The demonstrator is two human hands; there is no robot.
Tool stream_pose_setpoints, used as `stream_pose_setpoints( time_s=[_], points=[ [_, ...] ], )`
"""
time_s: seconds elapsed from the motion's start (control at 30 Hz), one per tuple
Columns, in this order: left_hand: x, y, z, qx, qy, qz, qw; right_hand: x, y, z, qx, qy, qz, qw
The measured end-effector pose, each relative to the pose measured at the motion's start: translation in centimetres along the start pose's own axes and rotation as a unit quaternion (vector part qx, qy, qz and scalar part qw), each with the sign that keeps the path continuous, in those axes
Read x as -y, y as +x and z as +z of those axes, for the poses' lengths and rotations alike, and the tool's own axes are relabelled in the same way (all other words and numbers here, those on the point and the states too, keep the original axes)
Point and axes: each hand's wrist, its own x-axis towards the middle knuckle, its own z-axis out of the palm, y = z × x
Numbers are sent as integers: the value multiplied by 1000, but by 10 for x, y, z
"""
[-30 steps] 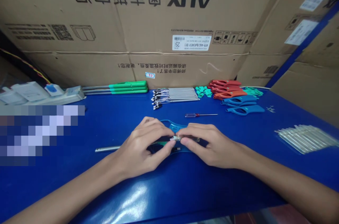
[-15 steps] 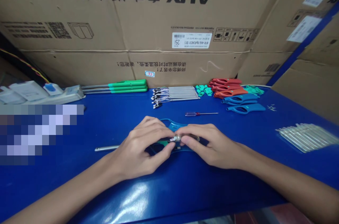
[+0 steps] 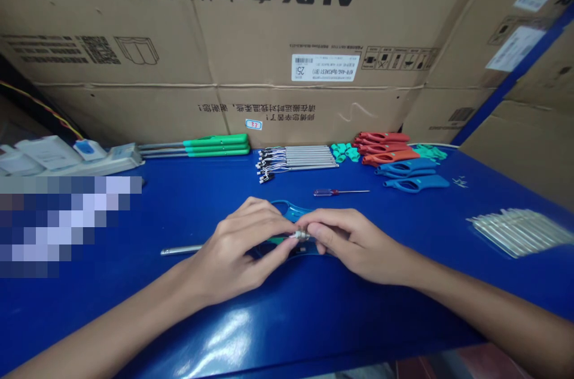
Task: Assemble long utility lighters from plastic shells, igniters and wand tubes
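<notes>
My left hand (image 3: 251, 244) is closed, its thumb and forefinger pinching the white end of a small lighter part (image 3: 301, 235). From the other side, my right hand (image 3: 347, 238) is closed on the same part; its fingers hide most of the body. Under both hands lies an open blue lighter handle shell (image 3: 289, 210), partly covered. A silver lighter tube (image 3: 179, 250) runs out to the left from beneath my left hand. A bit of green shows between my left finger and thumb.
Behind the hands lie a screwdriver (image 3: 336, 192), wired metal tubes (image 3: 309, 158), small green pieces (image 3: 345, 152), red handles (image 3: 383, 149) and blue handles (image 3: 417, 183). Green lighters (image 3: 217, 146) are at back left, clear slim tubes (image 3: 520, 232) at right. A cardboard box (image 3: 251, 26) walls the back.
My right fingers have curled further around the small part. Its translucent brownish body, which stuck out right of the fingertips, is now hidden. My left hand has hardly moved.
</notes>
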Motion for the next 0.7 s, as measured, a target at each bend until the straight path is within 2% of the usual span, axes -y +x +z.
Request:
stream_pose_setpoints(
  time_s=[0.2,0.37,0.53,0.7],
  points=[
    [3,-1,0,-7,10,0,1000,1,-1,-2,-2,20,-23,1000],
    [3,-2,1,-9,6,-22,1000,-3,-2,0,-30,19,-42,998],
    [1,-1,1,-13,10,-47,999,-3,-1,-2,-44,92,-17,995],
    [1,-1,4,-17,9,-56,998,-5,0,-5,-64,66,-18,996]
  ],
)
